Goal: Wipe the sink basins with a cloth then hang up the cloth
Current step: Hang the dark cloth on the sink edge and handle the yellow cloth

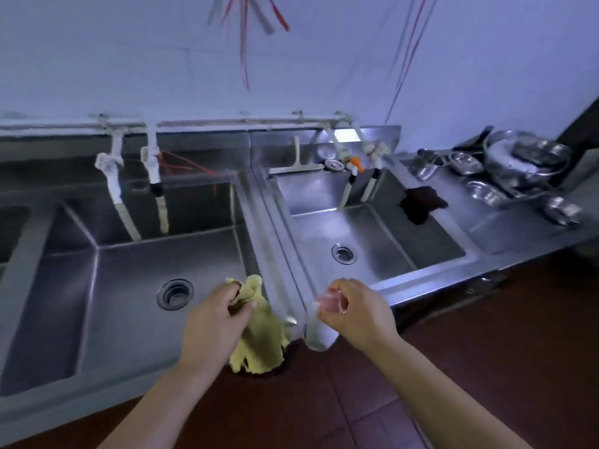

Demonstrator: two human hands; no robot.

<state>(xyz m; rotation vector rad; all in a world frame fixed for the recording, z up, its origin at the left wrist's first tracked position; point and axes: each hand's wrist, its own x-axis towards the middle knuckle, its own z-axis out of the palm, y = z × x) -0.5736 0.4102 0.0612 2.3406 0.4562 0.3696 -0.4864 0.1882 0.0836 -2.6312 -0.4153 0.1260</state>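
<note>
- The left hand (217,314) is closed on a yellow cloth (259,332), fingers and thumb pinching its bunched top; the rest hangs down in soft, crumpled folds with a ragged lower edge, over the front rim near the divider between two basins.
- The right hand (353,311) grips a pale, translucent bottle (319,332) with a pinkish cap end — blurred, so its exact form is hard to tell. The fingers curl round its top and its rounded body hangs below the front rim.
- The left basin (129,286) is brushed stainless steel, a deep box with sharp creased corners and a round, ribbed drain (175,293) in its floor.
- The right basin (366,234) is the same dull-shiny steel, smaller in view, with its own round drain (344,253).
- Pale taps with wrapped, lumpy joints and long slanted spouts hang over each basin: one pair (136,189) on the left, another (359,176) on the right, one fitting there tipped orange.
- A dark, crumpled rag (421,204) lies draped over the right basin's far right rim.
- On the steel counter beyond it sits a heap of shiny metal bowls and lids (518,170) — rounded, reflective, stacked loosely.
- A flat pale squeegee-like tool (296,163) leans against the steel backsplash.
- The floor (453,367) is dark red-brown tile.
</note>
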